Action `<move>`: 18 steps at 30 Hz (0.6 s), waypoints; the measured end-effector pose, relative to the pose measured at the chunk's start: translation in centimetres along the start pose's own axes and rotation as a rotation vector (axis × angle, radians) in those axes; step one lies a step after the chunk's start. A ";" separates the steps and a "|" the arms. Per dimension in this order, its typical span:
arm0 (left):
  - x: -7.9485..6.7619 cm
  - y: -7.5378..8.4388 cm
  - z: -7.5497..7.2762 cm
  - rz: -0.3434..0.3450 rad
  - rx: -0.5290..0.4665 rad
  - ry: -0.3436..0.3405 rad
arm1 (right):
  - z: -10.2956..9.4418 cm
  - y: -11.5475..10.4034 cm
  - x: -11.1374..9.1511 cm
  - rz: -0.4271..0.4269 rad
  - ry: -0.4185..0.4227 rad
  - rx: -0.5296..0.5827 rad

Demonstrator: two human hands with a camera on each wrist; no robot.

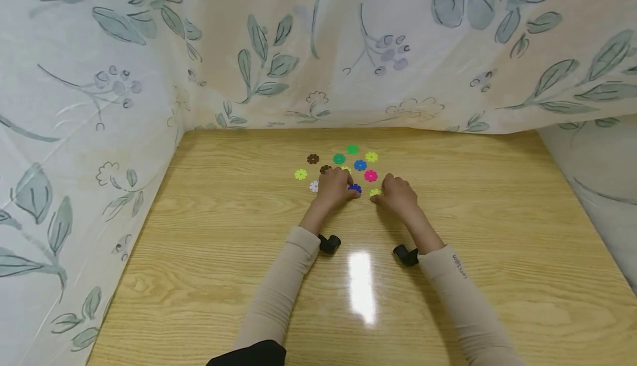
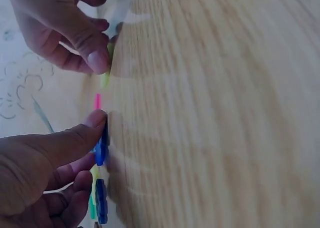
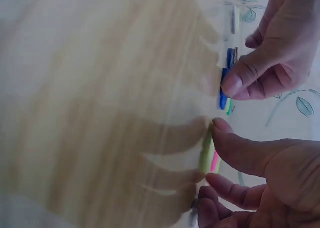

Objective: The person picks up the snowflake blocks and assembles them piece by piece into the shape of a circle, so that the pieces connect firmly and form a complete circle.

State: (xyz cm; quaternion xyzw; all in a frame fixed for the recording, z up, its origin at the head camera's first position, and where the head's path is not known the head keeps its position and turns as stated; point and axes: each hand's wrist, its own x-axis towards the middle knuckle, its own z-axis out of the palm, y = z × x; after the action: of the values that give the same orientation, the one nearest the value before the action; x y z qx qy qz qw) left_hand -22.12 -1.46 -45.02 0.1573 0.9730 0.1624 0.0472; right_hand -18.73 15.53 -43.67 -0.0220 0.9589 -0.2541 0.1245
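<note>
On the wooden table lie several flat, notched plastic interlocking discs. My left hand (image 1: 334, 189) pinches a blue disc (image 1: 355, 188) between thumb and forefinger, the thumb on its near edge; in the left wrist view this blue disc (image 2: 102, 147) shows edge-on beneath the thumb. Across a small gap, my right hand (image 1: 400, 195) has thumb and forefinger at opposite edges of a yellow-green disc (image 1: 375, 193). The right wrist view shows that disc (image 3: 206, 150) low over the wood between the two fingertips. A white disc (image 1: 314, 186) is partly covered by my left hand.
Behind the hands lie a pink disc (image 1: 370, 176), a second blue disc (image 1: 360, 165), green discs (image 1: 339, 158), a brown disc (image 1: 313, 158) and further yellow-green discs (image 1: 301, 174). Leaf-patterned cloth (image 1: 308, 89) hangs along the table's back and sides. Black wrist devices (image 1: 329, 244) stick out beside the sleeves.
</note>
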 end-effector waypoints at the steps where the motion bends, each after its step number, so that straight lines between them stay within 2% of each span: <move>1: 0.0 0.0 0.1 0.001 -0.013 -0.003 | 0.1 0.0 0.0 -0.005 0.006 0.000; 7: -0.1 0.0 0.1 0.011 -0.122 0.009 | 0.3 0.1 0.0 -0.062 0.036 0.031; 12: -0.3 -0.3 -0.2 0.042 -0.275 0.045 | 0.4 0.1 0.2 -0.118 0.094 0.078; 16: -0.4 -0.8 -0.8 0.054 -0.418 0.095 | -0.2 0.3 0.4 -0.190 0.125 0.208; 18: -0.4 -0.9 -1.2 0.060 -0.501 0.113 | -0.8 0.4 0.6 -0.212 0.097 0.326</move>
State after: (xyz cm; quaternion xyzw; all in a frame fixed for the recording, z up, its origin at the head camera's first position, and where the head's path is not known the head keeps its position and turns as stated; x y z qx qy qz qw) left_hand -22.18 -2.78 -44.15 0.1604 0.8983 0.4082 0.0252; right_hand -19.48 16.16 -43.35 -0.0902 0.9022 -0.4184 0.0525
